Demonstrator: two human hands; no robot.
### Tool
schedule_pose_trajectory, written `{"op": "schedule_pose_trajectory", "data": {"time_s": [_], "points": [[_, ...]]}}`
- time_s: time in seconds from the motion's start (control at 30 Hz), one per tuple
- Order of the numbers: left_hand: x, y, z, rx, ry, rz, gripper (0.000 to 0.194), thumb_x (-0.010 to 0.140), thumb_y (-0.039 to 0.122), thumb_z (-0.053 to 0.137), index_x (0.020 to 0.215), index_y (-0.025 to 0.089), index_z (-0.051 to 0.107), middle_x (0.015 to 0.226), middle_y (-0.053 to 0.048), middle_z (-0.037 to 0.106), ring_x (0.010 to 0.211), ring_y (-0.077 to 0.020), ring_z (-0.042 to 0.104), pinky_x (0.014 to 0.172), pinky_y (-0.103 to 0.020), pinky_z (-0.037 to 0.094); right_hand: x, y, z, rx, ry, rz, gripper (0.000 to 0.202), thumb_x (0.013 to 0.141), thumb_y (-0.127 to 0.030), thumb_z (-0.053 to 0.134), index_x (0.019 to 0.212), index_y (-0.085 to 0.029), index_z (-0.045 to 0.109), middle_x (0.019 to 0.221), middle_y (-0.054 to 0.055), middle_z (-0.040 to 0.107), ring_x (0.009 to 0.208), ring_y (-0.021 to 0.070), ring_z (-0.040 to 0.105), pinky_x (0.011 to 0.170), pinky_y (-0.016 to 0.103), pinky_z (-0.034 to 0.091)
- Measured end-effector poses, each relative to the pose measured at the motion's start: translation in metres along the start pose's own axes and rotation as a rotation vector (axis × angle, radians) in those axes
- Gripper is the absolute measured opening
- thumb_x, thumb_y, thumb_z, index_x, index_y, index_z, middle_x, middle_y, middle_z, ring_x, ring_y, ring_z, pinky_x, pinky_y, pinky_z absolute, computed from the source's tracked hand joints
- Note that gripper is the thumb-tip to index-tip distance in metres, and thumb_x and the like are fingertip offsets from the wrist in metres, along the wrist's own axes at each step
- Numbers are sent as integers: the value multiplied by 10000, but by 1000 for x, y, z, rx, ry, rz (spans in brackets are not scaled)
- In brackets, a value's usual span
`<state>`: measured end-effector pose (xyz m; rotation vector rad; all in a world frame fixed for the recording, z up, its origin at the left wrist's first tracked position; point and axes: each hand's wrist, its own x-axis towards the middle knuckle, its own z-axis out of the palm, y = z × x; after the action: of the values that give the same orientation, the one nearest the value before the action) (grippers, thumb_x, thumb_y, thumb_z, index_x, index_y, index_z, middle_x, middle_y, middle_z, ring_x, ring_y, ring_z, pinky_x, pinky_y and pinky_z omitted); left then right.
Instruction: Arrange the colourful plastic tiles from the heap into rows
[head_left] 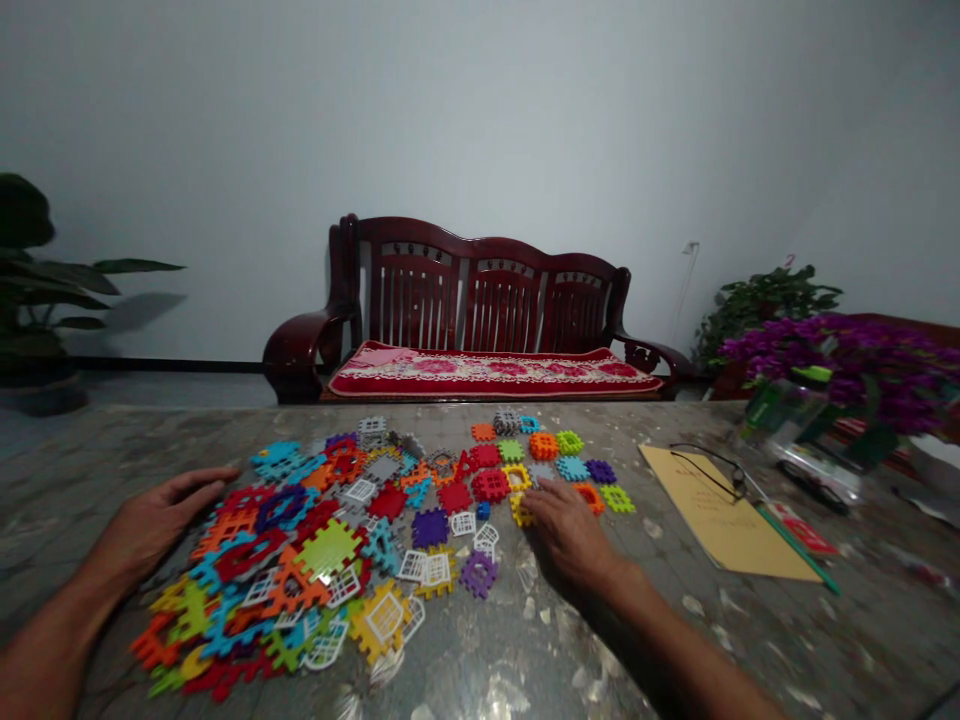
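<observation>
Many flat plastic pieces with notched edges cover the left and middle of the grey table. A lime green piece (328, 550) tops the large pile, and a purple square (430, 527) lies right of it. My left hand (161, 515) rests on the table at the pile's left edge, fingers extended and holding nothing. My right hand (570, 530) reaches in among smaller groups of pieces, its fingertips at a yellow piece (523, 509). Its fingers partly cover that piece. An orange piece (589, 497) and a lime piece (617, 499) lie just beyond the hand.
On the right side of the table (645, 640) lie a tan envelope (727, 520), eyeglasses (737, 482) and a green pencil (799, 548). Clear bottles (795, 410) and purple flowers (847, 360) stand farther right. A wooden bench (480, 245) is behind the table.
</observation>
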<state>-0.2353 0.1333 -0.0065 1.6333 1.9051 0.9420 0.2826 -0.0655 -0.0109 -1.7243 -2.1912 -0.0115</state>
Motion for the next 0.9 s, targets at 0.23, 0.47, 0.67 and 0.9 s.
{"op": "schedule_pose_trajectory", "data": {"time_s": [0.23,0.47,0.67,0.9], "points": [[8,-11,2,10,-18,27,481,762,479,592,1081,191,809,1186,-98,825,1070,-328,757,1028,-477,546,-7,-12,17,-32,-9,36,432,1003,-161,427,1342,-230,686,1398,85,693,1386,297,536,1195,528,366],[10,-18,5,-73,-71,56,566,797,522,596,1217,179,758,1295,-91,784,1160,-324,730,1082,-484,515,-14,5,19,-70,45,156,470,961,-125,409,1325,-162,704,1373,148,697,1285,291,629,1129,485,467],[6,-17,8,-157,-168,126,761,761,656,643,1320,143,696,1406,-141,719,1286,-345,665,1136,-483,469,-12,-6,22,35,152,105,476,903,-97,446,1285,-164,721,1322,155,722,1228,285,665,1088,484,513],[1,-14,8,-191,-299,174,820,724,764,646,1312,198,725,1466,-135,680,1375,-345,606,1187,-454,419,30,-88,49,316,194,-97,533,978,-180,451,1502,-215,541,1506,122,594,1404,238,532,1195,469,434]]}}
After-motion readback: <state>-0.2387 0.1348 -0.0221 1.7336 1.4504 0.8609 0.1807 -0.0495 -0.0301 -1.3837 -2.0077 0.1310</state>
